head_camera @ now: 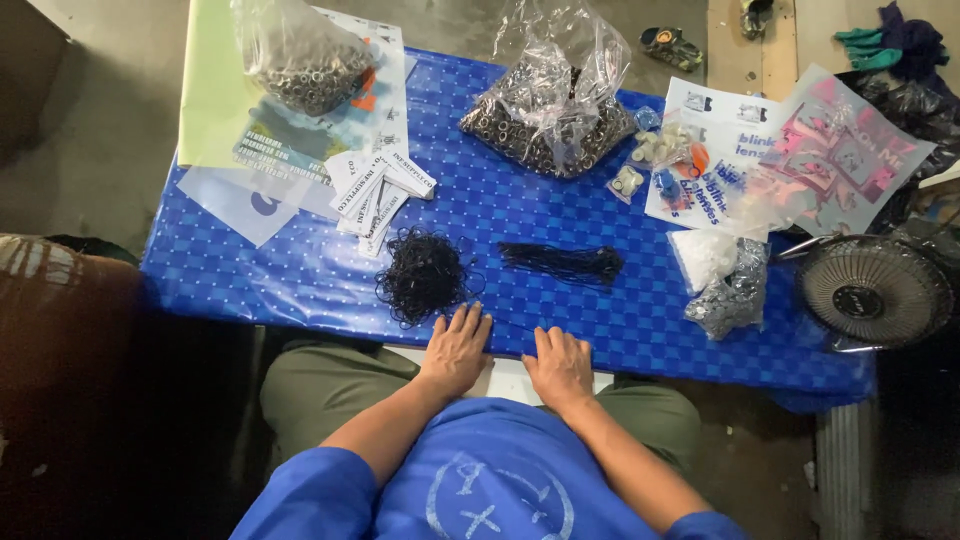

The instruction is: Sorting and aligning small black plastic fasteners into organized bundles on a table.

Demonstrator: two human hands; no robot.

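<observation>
At the near table edge: left hand (455, 350) and right hand (560, 362) lie flat, palms down, fingers spread a little, holding nothing.
Loops: a heap of thin black loops (422, 275) lies just beyond the left fingertips (468, 316), apart from them by a narrow strip of cloth.
Cords: a straight black bundle (562, 263) lies far of the right hand, a bit further off than the heap.
Tags: white printed tags (378, 192) fan out far-left of the heap, close to it.
Bags: two clear bags of metal rings, one far left (300, 60), one far centre (555, 105).
Right side: printed sheets (790, 160), small packets (650, 160), a white and silver bag (722, 280).
Fan: a small fan (872, 290) stands off the right end.
Table: blue checked cloth (250, 270); bare stretches near left and between heap and bundle.
</observation>
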